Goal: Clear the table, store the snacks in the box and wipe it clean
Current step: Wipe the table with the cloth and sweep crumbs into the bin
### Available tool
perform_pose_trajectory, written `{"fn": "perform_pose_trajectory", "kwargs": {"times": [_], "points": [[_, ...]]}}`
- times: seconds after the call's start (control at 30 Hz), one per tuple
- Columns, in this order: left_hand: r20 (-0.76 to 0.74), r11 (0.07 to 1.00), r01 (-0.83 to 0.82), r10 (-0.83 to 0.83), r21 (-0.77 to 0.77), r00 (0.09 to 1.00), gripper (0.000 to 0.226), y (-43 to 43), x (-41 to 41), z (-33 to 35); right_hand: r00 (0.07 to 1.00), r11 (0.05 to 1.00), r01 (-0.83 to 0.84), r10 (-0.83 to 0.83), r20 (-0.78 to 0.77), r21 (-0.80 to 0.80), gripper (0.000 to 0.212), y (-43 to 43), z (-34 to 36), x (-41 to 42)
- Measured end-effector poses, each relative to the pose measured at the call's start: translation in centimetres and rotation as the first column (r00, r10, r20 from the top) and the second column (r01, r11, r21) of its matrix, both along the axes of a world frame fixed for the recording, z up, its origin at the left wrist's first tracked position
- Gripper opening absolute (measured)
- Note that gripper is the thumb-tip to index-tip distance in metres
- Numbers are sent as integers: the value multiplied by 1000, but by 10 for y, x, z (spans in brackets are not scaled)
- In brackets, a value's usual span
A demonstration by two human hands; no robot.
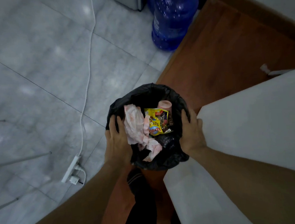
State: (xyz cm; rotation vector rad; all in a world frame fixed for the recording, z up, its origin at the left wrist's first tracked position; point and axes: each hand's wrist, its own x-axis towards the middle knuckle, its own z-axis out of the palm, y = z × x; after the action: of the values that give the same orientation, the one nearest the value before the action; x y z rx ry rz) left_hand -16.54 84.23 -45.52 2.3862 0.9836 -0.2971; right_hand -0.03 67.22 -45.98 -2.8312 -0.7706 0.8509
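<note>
Directly below us, our two hands hold a black bin bag (pixel 152 91) by its rim, over a strip of brown wooden floor (pixel 218 52). Judging by what lies inside, the clearing part of the job looks well under way: the bag holds crumpled pink-and-white paper (pixel 134 125), a yellow snack packet (pixel 157 121) and, at the far side, a pink cup (pixel 164 105). No snack box or cloth is in view. The white surface (pixel 251 120) on the right may be the table, though we cannot tell, so storing snacks and wiping seem left to do. Our left hand (pixel 118 141) grips the left rim, fingers (pixel 114 122) pressed together and curled over the edge. Our right hand (pixel 191 131) grips the right rim likewise, fingers (pixel 185 115) close together, tips hooked into the plastic. Far away stands a blue water bottle (pixel 172 18). On the left, a white cable (pixel 87 70) runs to a power strip (pixel 70 169).
</note>
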Motion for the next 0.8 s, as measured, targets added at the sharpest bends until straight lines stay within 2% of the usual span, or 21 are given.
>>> {"fn": "perform_pose_trajectory", "kwargs": {"times": [0.2,0.27,0.33,0.6,0.8], "points": [[-55,984,61,-52,170,997,83,10,-26,119,971,971,-227,220,93,77,99,14,110,-6],[-87,979,103,-89,176,992,80,6,-38,161,957,954,-282,272,101,104,95,14,147,-10],[-66,978,75,-64,193,996,78,-1,-53,199,947,939,-317,303,108,136,92,12,182,-16],[-46,959,-63,79,277,996,83,-34,-104,317,905,870,-408,347,245,277,83,-15,297,-48],[-41,935,-55,75,351,996,82,-53,-131,376,919,877,-383,332,212,289,82,-33,356,-72]]}}
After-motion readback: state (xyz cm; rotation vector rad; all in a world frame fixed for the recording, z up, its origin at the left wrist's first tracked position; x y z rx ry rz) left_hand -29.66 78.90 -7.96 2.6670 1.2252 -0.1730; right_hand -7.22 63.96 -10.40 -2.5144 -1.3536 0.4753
